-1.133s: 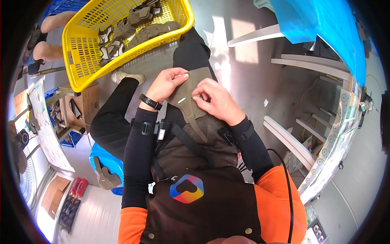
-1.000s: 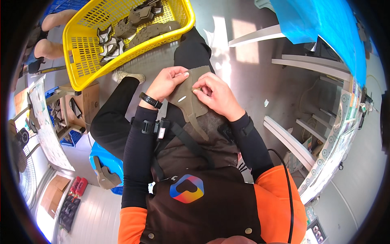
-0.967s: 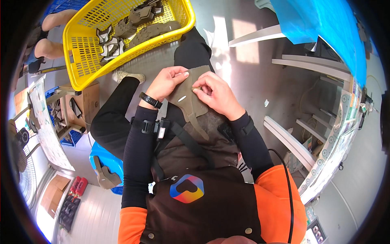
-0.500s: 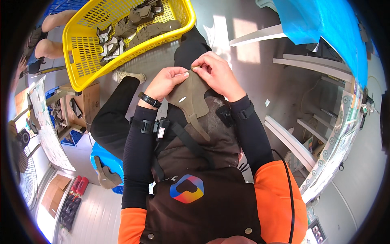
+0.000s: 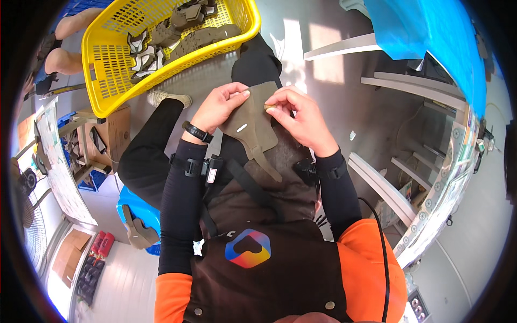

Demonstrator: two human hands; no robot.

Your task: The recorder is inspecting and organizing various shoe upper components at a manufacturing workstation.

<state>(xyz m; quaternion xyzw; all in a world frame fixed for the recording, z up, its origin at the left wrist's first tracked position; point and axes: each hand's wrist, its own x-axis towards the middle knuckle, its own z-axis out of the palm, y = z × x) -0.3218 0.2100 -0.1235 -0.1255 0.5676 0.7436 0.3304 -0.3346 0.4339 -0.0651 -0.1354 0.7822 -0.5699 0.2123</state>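
Observation:
A flat grey-brown piece of leather-like material (image 5: pixel 259 107), with a narrow strap tail hanging down and a small white mark on it, lies over my lap. My left hand (image 5: pixel 215 109) pinches its upper left edge between thumb and fingers. At the right edge of the piece, my right hand (image 5: pixel 306 123) has thumb and forefinger pressed together. A tiny brownish bit shows at those fingertips, too small to name. A similar grey-brown piece (image 5: pixel 141 234) rests on a blue stool (image 5: pixel 129 198) to my left.
Ahead on the left stands a yellow plastic basket (image 5: pixel 176 65) containing several grey-brown pieces (image 5: pixel 207 37). Another person's bare leg (image 5: pixel 63 63) is beyond it. White beams (image 5: pixel 382 188) and a blue-covered table (image 5: pixel 398 27) are on the right. A cardboard box (image 5: pixel 116 134) sits at left.
My right hand has moved right and slightly down, away from the left hand. The piece's top edge, earlier bunched between both hands, is now spread out.

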